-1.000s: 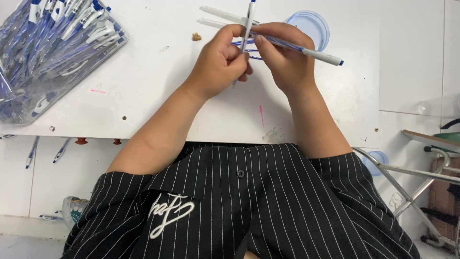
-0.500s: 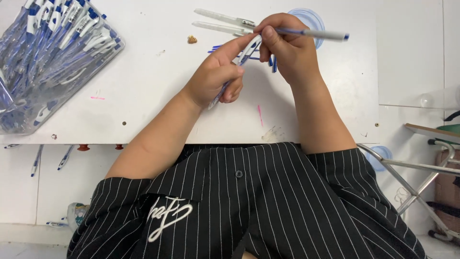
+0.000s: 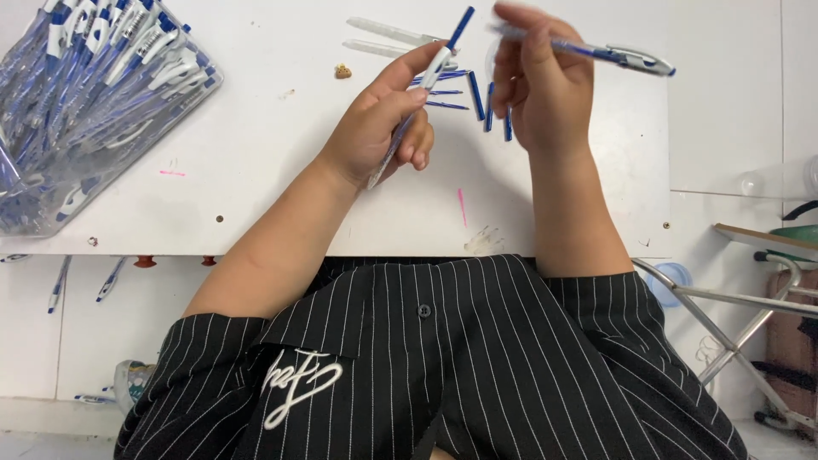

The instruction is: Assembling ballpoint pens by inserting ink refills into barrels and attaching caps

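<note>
Your left hand [image 3: 379,128], at upper centre of the frame, has its fingers curled shut around a clear pen barrel [image 3: 417,94] with a blue tip, held tilted, tip toward the top edge. Your right hand [image 3: 545,85], just right of it, pinches a blue-and-clear pen [image 3: 596,53] between thumb and fingertips; the pen lies near horizontal, pointing toward the upper right. Between and below both hands, loose blue refills [image 3: 477,98] lie on the white table [image 3: 256,196]. Two clear barrels [image 3: 383,38] rest near the top edge. A clear tray of finished pens [image 3: 85,94] occupies the upper left of the frame.
</note>
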